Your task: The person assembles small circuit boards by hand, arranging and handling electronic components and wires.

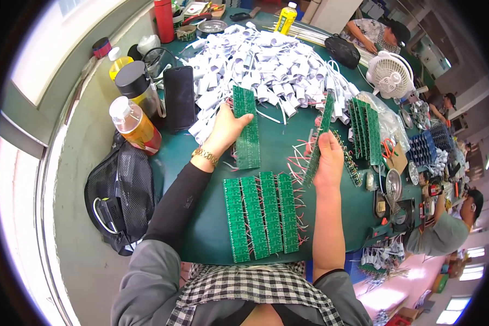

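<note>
My left hand [226, 129] is closed on the edge of a long green circuit board [248, 144], its thumb lying across the face. On the right, my right hand [330, 163] grips a second circuit board strip [326, 113], tilted nearly edge-on, with red and white wires hanging from its left side. Between my forearms, several green boards [261, 217] lie side by side on the green table [201, 239], wires poking out between them. Beyond my hands spreads a large heap of white, socket-like parts with cables [261, 65]. More boards [365, 130] stand in a row to the right.
A phone [180, 98], a dark-lidded jug [138, 87] and an orange drink bottle [136, 125] stand at left, above a black mesh bag [119, 190]. Rightward are scissors [388, 148], a metal dish [393, 185] and a white fan [390, 75]. A co-worker [445, 228] sits at right.
</note>
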`<state>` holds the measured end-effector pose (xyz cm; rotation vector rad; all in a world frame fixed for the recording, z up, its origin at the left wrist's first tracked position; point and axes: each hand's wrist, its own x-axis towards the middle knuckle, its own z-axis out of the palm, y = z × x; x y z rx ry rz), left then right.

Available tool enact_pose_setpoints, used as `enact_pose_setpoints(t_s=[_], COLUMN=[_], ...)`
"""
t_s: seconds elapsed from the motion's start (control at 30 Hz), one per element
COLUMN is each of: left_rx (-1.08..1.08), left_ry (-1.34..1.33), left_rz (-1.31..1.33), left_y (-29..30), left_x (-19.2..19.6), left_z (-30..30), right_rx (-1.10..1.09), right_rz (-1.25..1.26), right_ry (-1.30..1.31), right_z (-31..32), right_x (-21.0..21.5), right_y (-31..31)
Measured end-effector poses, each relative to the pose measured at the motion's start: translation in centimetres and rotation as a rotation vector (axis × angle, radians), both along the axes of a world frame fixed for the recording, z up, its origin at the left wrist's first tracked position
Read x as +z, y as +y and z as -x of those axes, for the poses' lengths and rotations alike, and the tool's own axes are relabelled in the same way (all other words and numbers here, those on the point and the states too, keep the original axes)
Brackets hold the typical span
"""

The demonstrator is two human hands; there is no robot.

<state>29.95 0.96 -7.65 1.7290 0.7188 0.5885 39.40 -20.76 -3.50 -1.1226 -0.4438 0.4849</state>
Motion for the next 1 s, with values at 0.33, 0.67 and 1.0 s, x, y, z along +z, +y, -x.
enact_pose_setpoints(t_s=[0.33, 0.67, 1.0], left_rx=[0.108, -0.325, -0.321], left_ry=[-0.148, -0.444, -0.462], left_rz=[-0.438, 0.356, 0.317], left_y=[-3.6, -5.4, -6.6], left_x=[3.8, 7.4, 7.0], left_z=[0.7, 2.3, 2.5], right_rx=[0.577, 0.333, 0.135], right_rz=[-0.216, 0.055, 0.067], right_ry=[0.394, 0.183, 0.008], right_z=[3.7, 5.6, 6.2], right_x=[0.1, 1.4, 0.7], right_y=[-0.4, -1.9, -1.8])
